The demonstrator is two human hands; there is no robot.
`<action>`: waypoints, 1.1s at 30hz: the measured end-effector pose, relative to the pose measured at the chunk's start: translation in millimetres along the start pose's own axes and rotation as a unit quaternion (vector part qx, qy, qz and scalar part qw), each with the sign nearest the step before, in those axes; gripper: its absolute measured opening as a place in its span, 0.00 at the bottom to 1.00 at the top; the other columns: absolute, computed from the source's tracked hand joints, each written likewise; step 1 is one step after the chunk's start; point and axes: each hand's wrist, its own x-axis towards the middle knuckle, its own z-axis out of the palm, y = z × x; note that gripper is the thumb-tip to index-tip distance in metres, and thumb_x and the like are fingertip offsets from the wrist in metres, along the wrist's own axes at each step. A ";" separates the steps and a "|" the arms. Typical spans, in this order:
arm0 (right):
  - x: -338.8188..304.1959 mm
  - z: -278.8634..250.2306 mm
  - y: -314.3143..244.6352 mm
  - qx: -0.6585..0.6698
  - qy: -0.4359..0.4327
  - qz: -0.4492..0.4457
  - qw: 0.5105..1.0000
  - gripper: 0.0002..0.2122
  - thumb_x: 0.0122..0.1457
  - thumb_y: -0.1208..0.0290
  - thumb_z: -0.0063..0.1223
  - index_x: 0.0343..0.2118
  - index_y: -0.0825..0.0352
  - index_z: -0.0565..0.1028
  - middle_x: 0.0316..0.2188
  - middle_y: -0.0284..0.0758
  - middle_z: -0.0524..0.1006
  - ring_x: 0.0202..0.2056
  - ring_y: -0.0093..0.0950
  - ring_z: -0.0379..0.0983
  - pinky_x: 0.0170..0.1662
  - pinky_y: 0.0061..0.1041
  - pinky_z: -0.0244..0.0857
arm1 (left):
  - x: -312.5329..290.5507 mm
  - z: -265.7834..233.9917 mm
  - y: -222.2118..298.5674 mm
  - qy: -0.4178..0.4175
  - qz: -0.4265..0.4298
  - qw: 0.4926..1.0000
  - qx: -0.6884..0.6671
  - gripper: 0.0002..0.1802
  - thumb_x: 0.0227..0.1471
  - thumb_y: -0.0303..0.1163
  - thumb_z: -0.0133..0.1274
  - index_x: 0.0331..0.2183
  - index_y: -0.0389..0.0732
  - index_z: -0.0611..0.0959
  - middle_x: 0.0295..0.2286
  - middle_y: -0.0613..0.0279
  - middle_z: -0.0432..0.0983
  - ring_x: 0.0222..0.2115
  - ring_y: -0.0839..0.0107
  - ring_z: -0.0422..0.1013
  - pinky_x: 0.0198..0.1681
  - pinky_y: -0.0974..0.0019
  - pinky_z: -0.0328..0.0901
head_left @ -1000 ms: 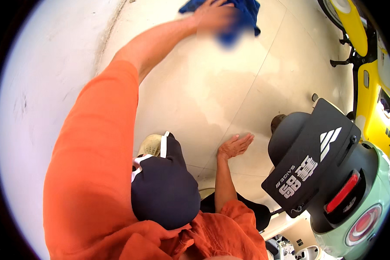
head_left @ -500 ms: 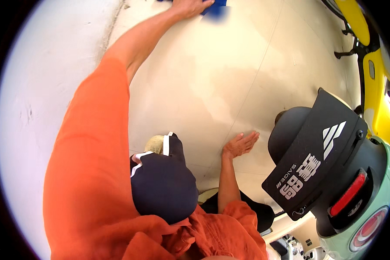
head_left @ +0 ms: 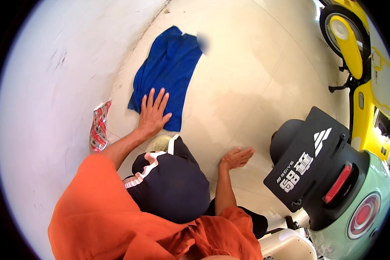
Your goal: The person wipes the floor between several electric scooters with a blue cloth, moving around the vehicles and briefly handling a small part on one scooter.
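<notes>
A blue cloth (head_left: 167,65) lies spread and slightly wrinkled on the pale tiled floor (head_left: 229,86), beside the white wall. My left hand (head_left: 153,113) rests flat on the cloth's near end, fingers stretched out and a little apart. To the right, my right hand (head_left: 237,158) is held out over the floor with its fingers extended; nothing is in it. Between my arms shows my bent knee in dark trousers with a white stripe (head_left: 169,186), and a light shoe (head_left: 159,143) peeks out ahead of it.
On my right stands a mint-green scooter (head_left: 355,216) with a black rear plate (head_left: 305,160). Behind it is a yellow scooter (head_left: 363,108) with its stand down. A red-and-silver wrapper (head_left: 100,125) lies by the white wall (head_left: 65,86) on my left.
My left hand has come back toward me from far ahead, and the blue cloth now shows almost whole. The wrapper has come into view. My right hand has barely moved.
</notes>
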 end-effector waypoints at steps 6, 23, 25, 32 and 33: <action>-2.9 2.7 1.8 0.011 -0.008 0.003 1.000 0.26 0.65 0.58 0.32 0.62 0.66 0.54 0.65 0.41 0.51 0.65 0.37 0.46 0.63 0.41 0.42 | 69.6 -10.3 -22.4 0.049 0.033 0.998 0.011 0.38 0.52 0.48 0.50 0.57 0.34 0.64 0.62 0.52 0.50 0.63 0.51 0.44 0.61 0.47 0.45; -1.0 1.9 2.0 0.008 -0.004 -0.009 1.000 0.26 0.66 0.58 0.30 0.62 0.70 0.54 0.64 0.45 0.54 0.64 0.42 0.48 0.62 0.43 0.43 | 433.4 -53.6 -44.5 0.126 -0.146 0.981 -0.014 0.41 0.56 0.59 0.40 0.62 0.42 0.58 0.64 0.55 0.45 0.63 0.48 0.42 0.63 0.42 0.41; -0.5 -1.8 -2.9 0.017 -0.004 -0.019 1.000 0.25 0.66 0.59 0.31 0.62 0.70 0.55 0.63 0.46 0.55 0.64 0.42 0.49 0.62 0.43 0.44 | 441.8 -41.4 -31.1 0.143 -0.154 0.978 -0.020 0.41 0.56 0.58 0.40 0.61 0.41 0.59 0.63 0.54 0.46 0.63 0.47 0.42 0.63 0.42 0.40; -0.9 14.9 10.6 -0.019 0.034 -0.040 0.998 0.25 0.66 0.60 0.32 0.62 0.70 0.55 0.63 0.46 0.55 0.63 0.42 0.51 0.62 0.44 0.45 | 387.4 14.0 125.0 0.120 0.024 0.992 0.009 0.38 0.56 0.52 0.42 0.61 0.40 0.61 0.63 0.53 0.49 0.64 0.47 0.41 0.64 0.43 0.34; -0.2 16.2 12.4 -0.010 0.036 -0.033 0.999 0.25 0.65 0.60 0.32 0.62 0.70 0.55 0.64 0.46 0.54 0.64 0.42 0.50 0.62 0.44 0.44 | 371.0 21.5 153.6 0.087 0.071 0.994 -0.010 0.37 0.55 0.52 0.42 0.61 0.40 0.61 0.63 0.53 0.48 0.64 0.48 0.41 0.64 0.43 0.34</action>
